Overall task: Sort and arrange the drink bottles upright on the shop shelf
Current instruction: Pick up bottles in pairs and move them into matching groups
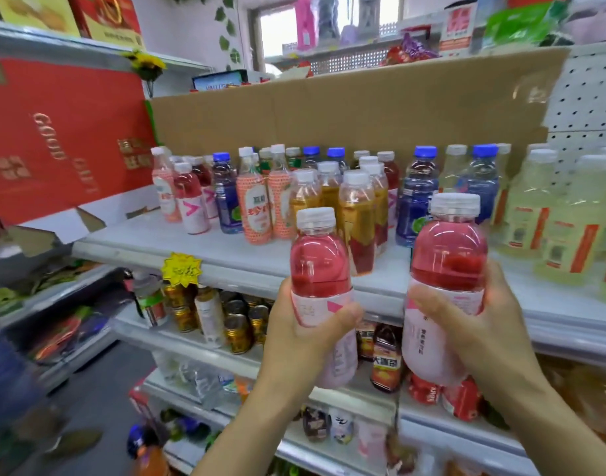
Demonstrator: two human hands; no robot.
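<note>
Pink-red drink in clear plastic, white screw caps: two matching bottles held out in front of the shelf's front edge, neither set down yet. Left hand grip: fingers and thumb wrapped round the white-and-pink label band of the left bottle. Right hand grip: clamped the same way round the label band of the right bottle. Both bottles are upright with the long axis near vertical, caps up and bases down. The tops splay a little apart, possibly partly a lens effect. Judgement on handling: both look full, so fairly heavy for their size. The walls are probably thin and give under a squeeze. The sleeve label should offer better friction than the glossy bare shoulder. They are unlikely to break, but tall bodies on narrow bases could tip among crowded neighbours. Hold at mid-body on the label, as now, or just under the cap if lowering into a tight row. Beyond the hands is the pale shelf. Amber bottles stand just behind the held pair. Further left is a group of matching pink-red bottles with the same label, the likely home for these two. Blue-capped dark bottles stand to the right, and pale yellow bottles at far right. All shelf stock stands cap up. A cardboard sheet backs the row.
</note>
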